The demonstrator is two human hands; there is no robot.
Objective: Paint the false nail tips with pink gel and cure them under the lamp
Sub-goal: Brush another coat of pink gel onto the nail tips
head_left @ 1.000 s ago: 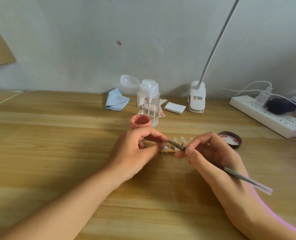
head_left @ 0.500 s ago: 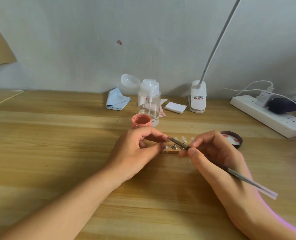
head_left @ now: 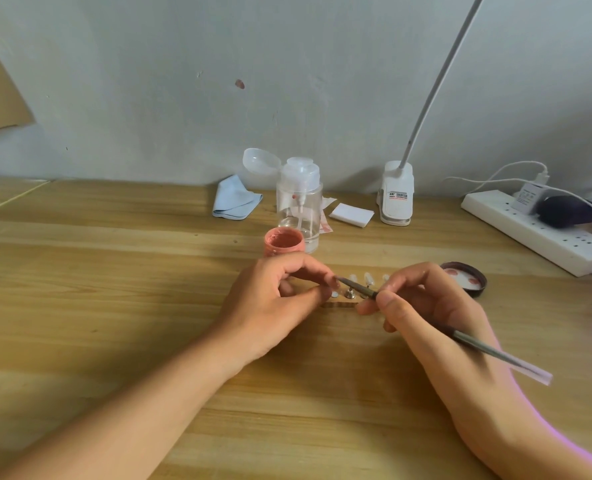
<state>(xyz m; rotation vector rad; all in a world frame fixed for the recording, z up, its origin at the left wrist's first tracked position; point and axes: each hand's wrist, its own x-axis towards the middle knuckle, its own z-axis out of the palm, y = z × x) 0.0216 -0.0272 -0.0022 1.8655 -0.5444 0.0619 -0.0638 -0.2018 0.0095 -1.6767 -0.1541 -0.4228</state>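
Observation:
My left hand (head_left: pixel 280 299) pinches something small between thumb and forefinger, most likely a false nail tip, though my fingers hide it. My right hand (head_left: pixel 429 313) grips a thin grey brush (head_left: pixel 467 341), with its tip touching the spot at my left fingertips. Between my hands lies a wooden holder strip (head_left: pixel 343 304) with clear nail tips (head_left: pixel 369 279) standing on small metal stands. An open jar of pink gel (head_left: pixel 283 241) sits just behind my left hand. Its dark lid (head_left: pixel 465 279) lies inside-up to the right.
A clear pump bottle (head_left: pixel 299 209) stands behind the jar, with a blue cloth (head_left: pixel 234 202) to its left and white pads (head_left: pixel 351 213) to its right. A white clip lamp (head_left: pixel 396 194) with a long neck stands at the wall. A power strip (head_left: pixel 543 233) lies far right.
My right hand and the brush have shifted slightly right and back; the brush tip stays at my left fingertips. My left hand has barely moved.

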